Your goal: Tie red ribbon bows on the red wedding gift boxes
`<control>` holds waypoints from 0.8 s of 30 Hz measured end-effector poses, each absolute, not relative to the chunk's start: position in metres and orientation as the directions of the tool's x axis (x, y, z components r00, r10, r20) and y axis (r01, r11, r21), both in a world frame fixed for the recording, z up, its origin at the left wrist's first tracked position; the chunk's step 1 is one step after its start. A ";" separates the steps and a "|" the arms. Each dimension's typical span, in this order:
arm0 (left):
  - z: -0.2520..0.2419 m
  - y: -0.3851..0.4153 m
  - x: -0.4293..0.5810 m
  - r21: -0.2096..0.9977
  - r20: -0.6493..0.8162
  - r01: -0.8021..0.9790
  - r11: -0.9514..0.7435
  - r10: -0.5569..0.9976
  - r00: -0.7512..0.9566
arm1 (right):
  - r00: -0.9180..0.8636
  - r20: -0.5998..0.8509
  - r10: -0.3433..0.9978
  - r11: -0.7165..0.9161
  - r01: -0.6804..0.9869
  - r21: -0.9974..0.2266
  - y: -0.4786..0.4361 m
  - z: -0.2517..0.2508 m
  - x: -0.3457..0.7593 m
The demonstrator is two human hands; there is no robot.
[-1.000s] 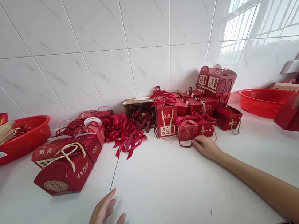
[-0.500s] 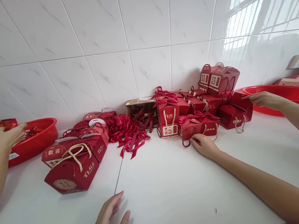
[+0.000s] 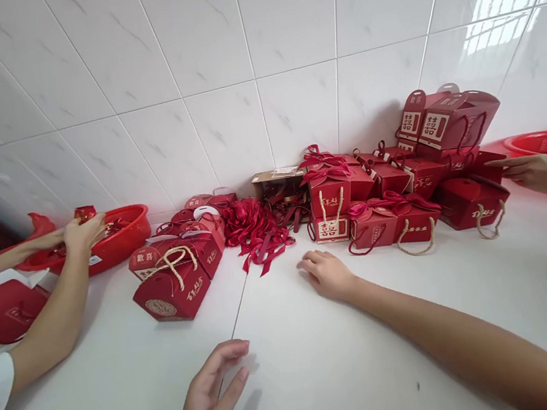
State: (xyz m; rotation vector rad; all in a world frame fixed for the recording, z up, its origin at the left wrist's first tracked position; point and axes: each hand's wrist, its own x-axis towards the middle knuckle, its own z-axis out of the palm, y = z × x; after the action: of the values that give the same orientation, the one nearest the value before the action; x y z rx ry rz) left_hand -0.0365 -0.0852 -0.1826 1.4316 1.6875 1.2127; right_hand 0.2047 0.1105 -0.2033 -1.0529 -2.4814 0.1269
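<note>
Head view showed a heap of red ribbons [image 3: 248, 225] lying toward the back edge of the white table [image 3: 295, 336], near its middle, loose ends trailing toward the front edge. To the right of the heap, a little nearer the right edge, stood 2 boxes with bows [image 3: 387, 222], side by side and fitted with rope handles. The right hand [image 3: 330, 273] lay palm down on the table in front of these, between heap and boxes and apart from both. Its fingers were loosely bent, with nothing visible in their hold. Near the front edge, the left hand [image 3: 209, 388] hung over the seam, thumb well apart from gently curved fingers, holding nothing. Farther back and to its left sat a red box with a gold cord [image 3: 179, 298], in front of more red boxes.

Behind the ribbons, at the back edge, was an open carton [image 3: 270, 177]. More boxes were stacked [image 3: 455, 127] toward the back right corner. Near the back left corner, a co-worker's hand [image 3: 80, 232] held a red packet [image 3: 86, 213] over a red basket [image 3: 130, 244]. Toward the right edge, another person's hand [image 3: 534, 171] reached to a red box; its grip could not be told.
</note>
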 end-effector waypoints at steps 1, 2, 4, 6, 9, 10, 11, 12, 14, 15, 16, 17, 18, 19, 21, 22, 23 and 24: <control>-0.181 -0.086 -0.035 0.922 0.101 0.388 0.004 0.963 -0.250 | -0.593 0.362 0.719 0.688 0.680 -0.253 0.116 -0.201 0.189; -0.180 -0.086 -0.033 0.927 0.090 0.374 0.017 0.960 -0.265 | -0.568 0.367 0.737 0.667 0.698 -0.260 0.122 -0.199 0.174; -0.177 -0.087 -0.031 0.927 0.067 0.373 0.042 0.959 -0.276 | -0.527 0.367 0.766 0.631 0.723 -0.280 0.133 -0.195 0.152; -0.175 -0.088 -0.029 0.922 0.063 0.384 0.053 0.957 -0.284 | -0.504 0.360 0.785 0.609 0.731 -0.307 0.141 -0.194 0.140; -0.174 -0.089 -0.027 0.920 0.077 0.390 0.048 0.951 -0.299 | -0.488 0.355 0.798 0.598 0.718 -0.356 0.143 -0.196 0.140; -0.174 -0.089 -0.027 0.921 0.082 0.387 0.044 0.950 -0.303 | -0.484 0.357 0.799 0.597 0.709 -0.375 0.142 -0.198 0.143; -0.173 -0.089 -0.026 0.922 0.087 0.384 0.040 0.948 -0.306 | -0.481 0.360 0.799 0.598 0.697 -0.396 0.139 -0.200 0.146; -0.173 -0.090 -0.026 0.924 0.092 0.381 0.035 0.946 -0.309 | -0.478 0.365 0.799 0.599 0.682 -0.420 0.137 -0.202 0.149; -0.172 -0.090 -0.026 0.928 0.102 0.371 0.024 0.944 -0.315 | -0.460 0.388 0.799 0.601 0.643 -0.476 0.131 -0.203 0.152; -0.172 -0.091 -0.026 0.932 0.105 0.362 0.018 0.943 -0.317 | -0.442 0.409 0.798 0.602 0.617 -0.507 0.129 -0.202 0.153; -0.171 -0.091 -0.026 0.936 0.105 0.352 0.016 0.941 -0.321 | -0.419 0.436 0.796 0.604 0.586 -0.540 0.128 -0.198 0.153; -0.171 -0.092 -0.026 0.939 0.104 0.343 0.015 0.940 -0.325 | -0.391 0.466 0.794 0.607 0.549 -0.574 0.127 -0.192 0.153; -0.170 -0.092 -0.026 0.942 0.103 0.336 0.015 0.938 -0.330 | -0.361 0.495 0.790 0.612 0.505 -0.609 0.127 -0.183 0.153; -0.170 -0.093 -0.026 0.944 0.104 0.331 0.014 0.936 -0.336 | -0.333 0.522 0.786 0.618 0.452 -0.643 0.126 -0.171 0.154; -0.169 -0.093 -0.026 0.946 0.109 0.325 0.009 0.933 -0.342 | -0.282 0.563 0.777 0.629 0.334 -0.702 0.122 -0.140 0.161; -0.170 -0.093 -0.026 0.947 0.112 0.323 0.005 0.933 -0.341 | -0.258 0.582 0.771 0.636 0.271 -0.723 0.117 -0.122 0.167; -0.170 -0.093 -0.027 0.947 0.113 0.321 0.002 0.934 -0.338 | -0.230 0.604 0.763 0.645 0.214 -0.734 0.109 -0.103 0.175; -0.171 -0.093 -0.028 0.947 0.112 0.322 0.003 0.935 -0.337 | -0.199 0.628 0.753 0.657 0.166 -0.735 0.099 -0.084 0.185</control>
State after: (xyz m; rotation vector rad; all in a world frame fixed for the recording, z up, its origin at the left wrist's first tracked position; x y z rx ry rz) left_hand -0.0281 -0.0927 -0.1707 1.3011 1.6991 1.3471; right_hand 0.1849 0.0990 -0.0842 -0.7487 -1.7213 0.6334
